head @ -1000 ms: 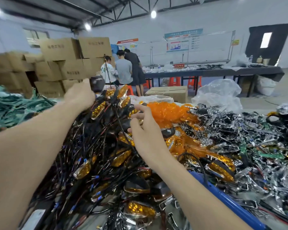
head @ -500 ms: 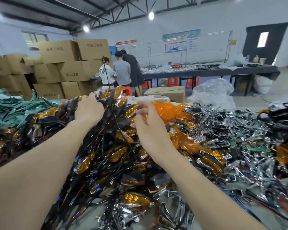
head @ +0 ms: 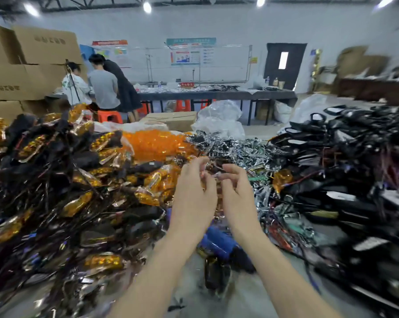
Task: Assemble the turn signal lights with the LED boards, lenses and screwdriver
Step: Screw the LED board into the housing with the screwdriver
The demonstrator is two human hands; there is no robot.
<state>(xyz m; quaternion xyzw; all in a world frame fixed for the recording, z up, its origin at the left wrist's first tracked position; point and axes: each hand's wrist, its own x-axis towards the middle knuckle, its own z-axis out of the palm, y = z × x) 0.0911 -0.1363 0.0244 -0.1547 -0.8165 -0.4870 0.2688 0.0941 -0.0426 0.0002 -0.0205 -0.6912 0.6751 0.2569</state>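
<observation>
Head view, blurred: a broad heap of turn signal lights [head: 56, 180], amber-faced with tangled black wires, fills the left of the bench. A second heap of black housings [head: 354, 171] banks up on the right. Stacked cardboard boxes [head: 33, 65] stand behind on the left. Beside them three people [head: 102, 88] stand at a long dark table [head: 217, 95]. Between the two heaps lies a drift of chrome parts [head: 244, 148], with a clear bag of orange lenses [head: 152, 145] just left of it. Both forearms reach in from below. The left hand [head: 194, 193] and right hand [head: 237, 193] are close together above the chrome parts, fingers curled inward, tips nearly meeting. Whether they pinch anything, I cannot tell. A blue cylinder [head: 219, 245] lies on the bench beneath the wrists.
</observation>
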